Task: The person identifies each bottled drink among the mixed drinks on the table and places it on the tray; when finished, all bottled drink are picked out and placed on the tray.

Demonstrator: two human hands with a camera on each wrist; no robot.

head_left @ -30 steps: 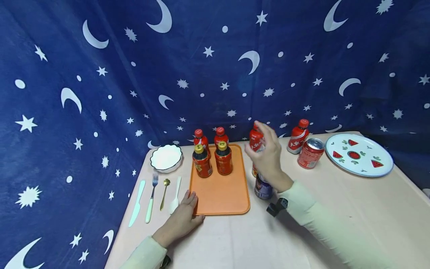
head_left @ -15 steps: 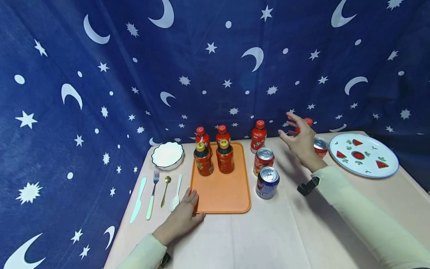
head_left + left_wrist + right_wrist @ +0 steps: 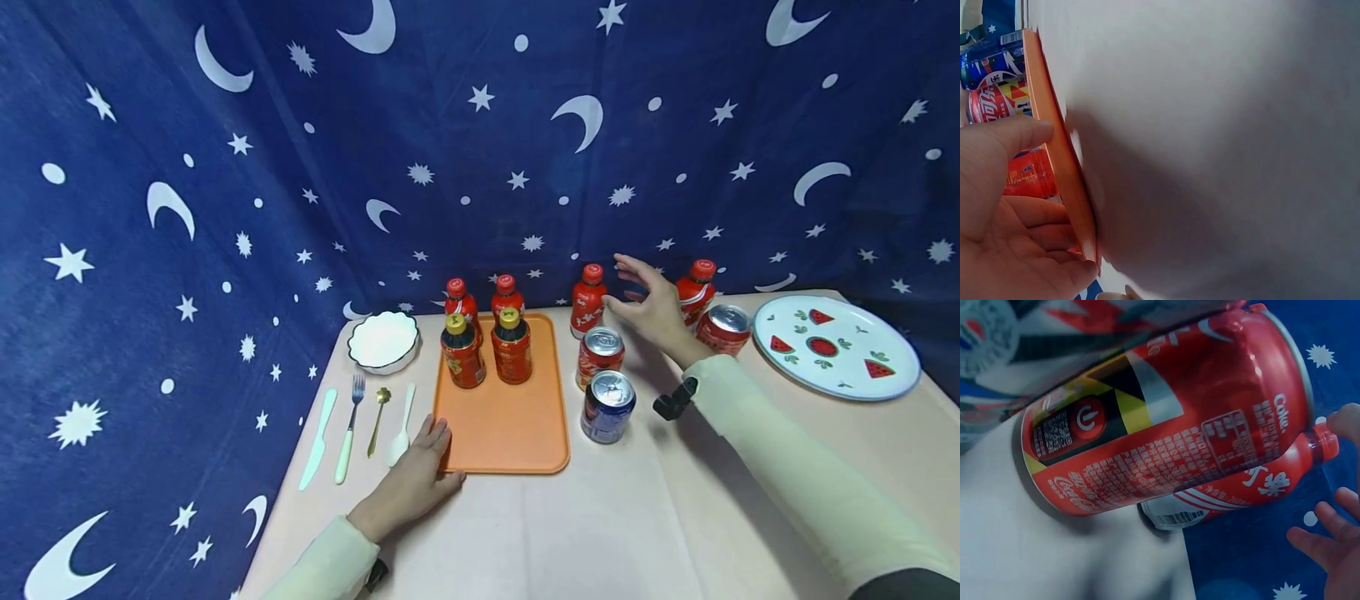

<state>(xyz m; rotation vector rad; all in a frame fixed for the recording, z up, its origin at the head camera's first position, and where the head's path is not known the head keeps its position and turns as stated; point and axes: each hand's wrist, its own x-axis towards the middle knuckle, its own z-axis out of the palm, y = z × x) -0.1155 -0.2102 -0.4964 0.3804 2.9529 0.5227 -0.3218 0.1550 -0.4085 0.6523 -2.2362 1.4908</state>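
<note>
My left hand [image 3: 412, 483] holds the near left corner of an orange tray [image 3: 510, 442]. In the left wrist view, its thumb touches the tray's front edge while the fingers lie bent about the corner. My right hand [image 3: 651, 315] hovers with fingers spread, just right of a red-capped red bottle [image 3: 588, 304]. No firm hold on that bottle shows. In front of it stand a red Coke can [image 3: 598, 360] and a blue-purple can [image 3: 608, 408]. Two yellow-capped dark bottles [image 3: 462, 354] stand on the tray, with two red-capped bottles [image 3: 507, 296] behind them.
To the right are another red bottle [image 3: 694, 287], a red can [image 3: 724, 331] and a watermelon-patterned plate [image 3: 847, 342]. Left of the tray lie a knife [image 3: 320, 437], fork [image 3: 349, 429], gold spoon [image 3: 378, 422] and white spoon [image 3: 403, 425], below a white bowl [image 3: 384, 342].
My right hand first moved right, away from above the cans toward the far red bottle, then came back left beside the nearer red bottle. My left hand stays at the tray corner.
</note>
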